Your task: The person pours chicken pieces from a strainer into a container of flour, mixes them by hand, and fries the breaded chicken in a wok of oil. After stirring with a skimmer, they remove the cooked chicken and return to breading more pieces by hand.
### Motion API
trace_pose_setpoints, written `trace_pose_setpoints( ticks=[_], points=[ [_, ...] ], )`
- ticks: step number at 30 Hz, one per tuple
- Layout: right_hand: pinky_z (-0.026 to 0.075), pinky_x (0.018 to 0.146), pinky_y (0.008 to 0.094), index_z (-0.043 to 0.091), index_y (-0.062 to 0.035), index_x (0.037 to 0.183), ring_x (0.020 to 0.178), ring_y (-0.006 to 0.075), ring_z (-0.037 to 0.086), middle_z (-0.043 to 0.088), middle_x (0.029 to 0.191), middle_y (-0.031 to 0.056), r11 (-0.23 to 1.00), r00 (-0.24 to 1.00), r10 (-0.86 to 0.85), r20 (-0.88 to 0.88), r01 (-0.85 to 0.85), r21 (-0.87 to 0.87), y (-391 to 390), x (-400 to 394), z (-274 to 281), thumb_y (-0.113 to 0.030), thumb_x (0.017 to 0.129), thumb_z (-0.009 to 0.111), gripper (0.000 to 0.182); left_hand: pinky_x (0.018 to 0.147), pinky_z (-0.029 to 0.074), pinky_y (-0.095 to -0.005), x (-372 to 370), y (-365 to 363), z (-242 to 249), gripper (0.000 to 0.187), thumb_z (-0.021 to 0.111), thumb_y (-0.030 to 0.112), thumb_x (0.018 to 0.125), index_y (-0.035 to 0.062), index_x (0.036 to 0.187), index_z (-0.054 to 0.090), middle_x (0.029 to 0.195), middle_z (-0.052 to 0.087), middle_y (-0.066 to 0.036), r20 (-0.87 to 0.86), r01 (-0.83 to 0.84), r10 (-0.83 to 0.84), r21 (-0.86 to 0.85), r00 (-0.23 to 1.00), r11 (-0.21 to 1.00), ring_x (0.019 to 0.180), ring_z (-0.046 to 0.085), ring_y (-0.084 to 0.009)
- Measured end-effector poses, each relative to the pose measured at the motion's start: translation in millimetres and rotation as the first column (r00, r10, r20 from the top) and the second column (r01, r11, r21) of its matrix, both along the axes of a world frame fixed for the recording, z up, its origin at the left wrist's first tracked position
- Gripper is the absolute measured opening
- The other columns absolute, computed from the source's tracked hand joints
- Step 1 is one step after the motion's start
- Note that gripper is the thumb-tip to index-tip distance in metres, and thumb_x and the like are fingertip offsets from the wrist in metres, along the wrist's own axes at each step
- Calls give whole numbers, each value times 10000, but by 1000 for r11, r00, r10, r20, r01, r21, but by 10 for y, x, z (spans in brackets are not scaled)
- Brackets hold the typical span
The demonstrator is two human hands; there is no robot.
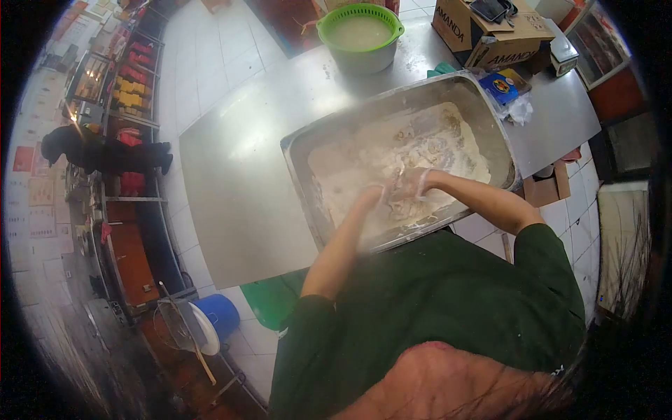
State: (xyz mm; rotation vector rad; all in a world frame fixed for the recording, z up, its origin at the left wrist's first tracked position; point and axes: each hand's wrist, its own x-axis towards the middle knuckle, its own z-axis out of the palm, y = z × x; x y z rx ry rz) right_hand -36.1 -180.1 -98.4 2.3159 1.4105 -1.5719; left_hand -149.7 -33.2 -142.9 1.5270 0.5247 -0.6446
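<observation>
A deep rectangular metal tray [297, 168] holds a wide bed of pale flour [343, 164]. Lumpy flour-coated pieces [420, 150] lie in its middle and right part; their kind cannot be made out. My left hand [376, 194] dips into the flour near the tray's front side. Close beside it, my right hand [418, 183] is among the coated pieces, with a whitish, thin glove-like edge at the wrist. Flour and blur hide the fingers of both hands, so whether they grip a piece does not show.
The tray stands on a steel table [238, 175]. Behind it are a tub with a green strainer [360, 49], a cardboard box [483, 42] and a blue packet [498, 87]. A person in dark clothes [105, 152] stands by shelves at left. A blue bucket [218, 315] is on the floor.
</observation>
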Motion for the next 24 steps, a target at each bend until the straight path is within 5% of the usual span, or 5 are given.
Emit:
trace_pose_setpoints(
  ticks=[5, 9, 11, 17, 24],
  points=[
    [469, 723, 363, 656, -16, 946, 762, 276, 611, 662, 842, 188, 522, 885, -396, -247, 438, 732, -94, -34, 629, -334, 697, 676, 405, 804, 494, -374, 81, 99, 293, 343, 550, 301, 879, 40, 1100, 569, 1040, 591, -126, 40, -196, 204, -140, 978, 971, 968, 565, -230],
    [457, 743, 364, 679, -19, 904, 813, 253, 606, 659, 911, 168, 924, 937, -301, -179, 333, 190, -171, 856, 894, -287, 733, 642, 321, 784, 471, -318, 242, 852, -84, 471, 547, 420, 862, 36, 1132, 584, 996, 632, -64, 234, -212, 277, -270, 932, 939, 863, 582, -175],
    [457, 767, 379, 673, -18, 918, 839, 238, 599, 649, 968, 153, 974, 978, -199, 63, 190, 124, -92, 1107, 730, -329, 764, 605, 354, 851, 449, -430, 403, 1084, -281, 563, 486, 499, 868, 60, 1217, 534, 1189, 547, -140, 128, -104, 38, 563, 991, 820, 1063, 519, -262],
    [449, 828, 367, 654, -26, 989, 896, 278, 587, 623, 1054, 183, 965, 967, -216, 136, 190, 183, 471, 498, 683, -431, 772, 605, 462, 928, 394, -396, 532, 613, -339, 653, 409, 595, 855, 95, 1260, 522, 1306, 474, -154, -23, -403, 406, -188, 914, 896, 1161, 466, -273],
    [440, 850, 345, 539, 46, 1139, 952, 202, 568, 620, 1085, 133, 622, 778, -470, -416, 627, 470, 300, 265, 852, -356, 783, 668, 552, 897, 409, -320, 450, 471, 496, 592, 496, 487, 863, 39, 1250, 513, 1261, 515, -124, 193, -218, 213, 6, 958, 976, 1109, 491, -223]
  ],
)
